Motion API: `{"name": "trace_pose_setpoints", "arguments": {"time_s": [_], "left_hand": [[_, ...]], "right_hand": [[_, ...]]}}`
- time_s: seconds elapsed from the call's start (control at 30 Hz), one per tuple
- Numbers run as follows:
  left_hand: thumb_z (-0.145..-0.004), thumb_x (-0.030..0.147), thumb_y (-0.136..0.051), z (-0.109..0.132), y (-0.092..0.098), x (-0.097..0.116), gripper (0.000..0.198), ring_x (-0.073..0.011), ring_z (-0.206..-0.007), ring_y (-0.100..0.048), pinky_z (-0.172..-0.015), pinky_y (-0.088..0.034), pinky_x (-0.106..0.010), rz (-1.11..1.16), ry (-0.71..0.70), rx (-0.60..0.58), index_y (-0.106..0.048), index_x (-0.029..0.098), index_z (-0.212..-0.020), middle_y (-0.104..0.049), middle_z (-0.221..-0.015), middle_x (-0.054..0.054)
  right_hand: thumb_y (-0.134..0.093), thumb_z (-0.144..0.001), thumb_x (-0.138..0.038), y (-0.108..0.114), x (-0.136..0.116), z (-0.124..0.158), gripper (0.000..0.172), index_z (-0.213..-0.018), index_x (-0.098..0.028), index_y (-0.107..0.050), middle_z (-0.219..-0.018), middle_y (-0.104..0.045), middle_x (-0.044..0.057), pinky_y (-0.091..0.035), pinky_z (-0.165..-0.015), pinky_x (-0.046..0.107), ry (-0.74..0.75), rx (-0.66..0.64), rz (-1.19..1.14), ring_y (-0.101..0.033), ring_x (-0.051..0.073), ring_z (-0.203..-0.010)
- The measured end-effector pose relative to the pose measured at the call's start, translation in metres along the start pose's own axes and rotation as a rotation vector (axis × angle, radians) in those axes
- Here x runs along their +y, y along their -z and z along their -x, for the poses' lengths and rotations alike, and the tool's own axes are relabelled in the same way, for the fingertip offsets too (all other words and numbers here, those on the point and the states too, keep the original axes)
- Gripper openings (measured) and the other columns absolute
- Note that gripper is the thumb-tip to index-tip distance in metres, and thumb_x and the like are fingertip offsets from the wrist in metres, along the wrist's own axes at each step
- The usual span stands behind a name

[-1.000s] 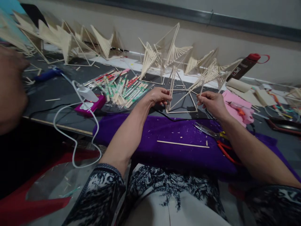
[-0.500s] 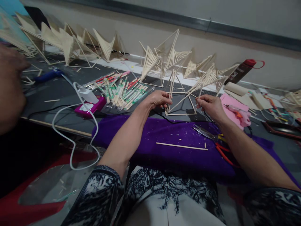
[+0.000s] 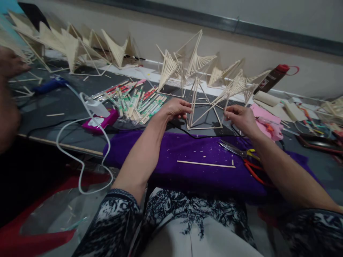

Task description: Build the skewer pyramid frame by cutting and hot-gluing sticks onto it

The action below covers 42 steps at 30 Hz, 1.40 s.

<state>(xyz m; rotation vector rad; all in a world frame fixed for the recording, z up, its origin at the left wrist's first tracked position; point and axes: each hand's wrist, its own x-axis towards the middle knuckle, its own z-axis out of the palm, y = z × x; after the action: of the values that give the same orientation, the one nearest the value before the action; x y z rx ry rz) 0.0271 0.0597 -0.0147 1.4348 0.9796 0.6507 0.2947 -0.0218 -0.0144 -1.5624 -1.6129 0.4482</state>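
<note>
A frame of thin wooden sticks [image 3: 205, 127] stands on the dark table, with two uprights meeting at the top. My left hand [image 3: 177, 108] is at its left upright, fingers bent against the stick. Between the thumb and fingertips of my right hand [image 3: 240, 117] is a thin wooden stick [image 3: 227, 101], held upright by the frame's right corner. Below them a purple cloth [image 3: 166, 160] carries one loose stick [image 3: 206, 164], small offcuts and scissors [image 3: 233, 148] with red and yellow handles.
Several finished stick models [image 3: 167, 71] line the wall. Wrapped chopsticks [image 3: 134, 105] lie left of the frame, beside a pink power socket [image 3: 100, 123] with a white cable. A blue glue gun [image 3: 50, 85] lies near another person's hand [image 3: 12, 62]. A bottle [image 3: 272, 78] leans at right.
The view has shifted slightly. My left fingers sit a little higher and further left on the upright. My right hand stays by the right corner with its stick.
</note>
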Motion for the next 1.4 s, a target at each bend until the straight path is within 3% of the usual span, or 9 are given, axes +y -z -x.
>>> {"name": "trace_pose_setpoints", "arguments": {"time_s": [0.17,0.3,0.4,0.47,0.57,0.7,1.0,1.23,1.4], "left_hand": [[-0.068,0.025,-0.07,0.011,0.008,0.019,0.028,-0.007,-0.045,-0.055,-0.039,-0.03,-0.02,-0.17,-0.108,0.232,-0.065,0.014,-0.094,-0.067,-0.076,-0.003],[-0.075,0.026,-0.061,0.027,-0.004,0.033,0.023,-0.0048,-0.047,-0.053,-0.042,-0.034,-0.018,-0.195,-0.35,0.355,-0.064,0.014,-0.094,-0.064,-0.075,0.002],[-0.075,0.023,-0.06,0.061,-0.029,0.035,0.019,-0.0057,-0.046,-0.05,-0.042,-0.035,-0.019,-0.312,-0.387,0.286,-0.066,0.015,-0.091,-0.062,-0.067,0.003],[-0.077,0.028,-0.061,0.09,-0.049,0.027,0.016,-0.0081,-0.05,-0.053,-0.049,-0.041,-0.021,-0.537,-0.389,0.12,-0.068,0.017,-0.088,-0.063,-0.067,0.002],[-0.083,0.029,-0.054,0.129,-0.078,0.001,0.018,-0.0154,-0.08,-0.062,-0.072,-0.047,-0.027,-0.923,-0.533,-0.003,-0.069,0.02,-0.091,-0.068,-0.09,-0.002],[-0.089,0.03,-0.046,0.155,-0.098,-0.032,0.026,-0.0193,-0.086,-0.06,-0.065,-0.046,-0.029,-1.309,-0.566,0.079,-0.067,0.022,-0.102,-0.066,-0.097,-0.004],[-0.085,0.017,-0.053,0.17,-0.095,-0.056,0.02,-0.0181,-0.089,-0.056,-0.071,-0.047,-0.027,-1.373,-0.78,0.142,-0.065,0.02,-0.101,-0.066,-0.095,-0.003],[-0.083,0.014,-0.055,0.167,-0.093,-0.039,0.012,-0.0167,-0.088,-0.06,-0.077,-0.047,-0.028,-1.311,-0.976,0.314,-0.063,0.019,-0.091,-0.068,-0.091,-0.002],[-0.082,0.018,-0.054,0.159,-0.093,-0.009,0.017,-0.0203,-0.092,-0.062,-0.082,-0.049,-0.035,-1.176,-0.91,0.263,-0.063,0.027,-0.092,-0.069,-0.094,-0.002]], "right_hand": [[-0.056,-0.077,-0.025,0.049,-0.021,0.025,0.015,-0.078,-0.015,-0.067,-0.059,-0.06,0.0,-0.041,-0.051,0.023,0.081,0.123,0.16,-0.055,0.012,-0.053],[-0.054,-0.082,-0.028,0.086,-0.04,0.077,0.017,-0.069,-0.018,-0.058,-0.055,-0.054,-0.002,-0.037,-0.046,0.022,0.018,0.158,0.067,-0.048,0.009,-0.045],[-0.052,-0.084,-0.031,0.101,-0.036,0.126,0.023,-0.065,-0.018,-0.056,-0.054,-0.051,-0.003,-0.036,-0.046,0.022,-0.031,0.101,0.064,-0.045,0.009,-0.045],[-0.054,-0.084,-0.032,0.103,-0.026,0.154,0.022,-0.067,-0.018,-0.058,-0.055,-0.052,-0.002,-0.036,-0.048,0.022,-0.055,0.065,0.103,-0.047,0.01,-0.048],[-0.057,-0.083,-0.029,0.097,-0.011,0.184,0.013,-0.079,-0.019,-0.063,-0.066,-0.06,0.0,-0.04,-0.054,0.023,-0.025,0.034,0.146,-0.053,0.012,-0.058],[-0.054,-0.085,-0.023,0.077,-0.004,0.196,0.012,-0.088,-0.019,-0.065,-0.078,-0.066,0.003,-0.045,-0.066,0.025,0.172,-0.078,0.161,-0.06,0.014,-0.071],[-0.049,-0.088,-0.021,0.026,-0.016,0.184,0.017,-0.095,-0.017,-0.063,-0.086,-0.065,0.007,-0.045,-0.069,0.026,0.465,-0.115,0.292,-0.059,0.015,-0.077],[-0.048,-0.089,-0.025,0.007,-0.029,0.179,0.018,-0.095,-0.019,-0.064,-0.085,-0.064,0.006,-0.041,-0.066,0.027,0.623,-0.095,0.476,-0.056,0.015,-0.076],[-0.046,-0.09,-0.024,0.011,-0.028,0.177,0.018,-0.09,-0.018,-0.063,-0.073,-0.063,0.003,-0.034,-0.055,0.025,0.541,-0.11,0.481,-0.057,0.013,-0.065]]}}
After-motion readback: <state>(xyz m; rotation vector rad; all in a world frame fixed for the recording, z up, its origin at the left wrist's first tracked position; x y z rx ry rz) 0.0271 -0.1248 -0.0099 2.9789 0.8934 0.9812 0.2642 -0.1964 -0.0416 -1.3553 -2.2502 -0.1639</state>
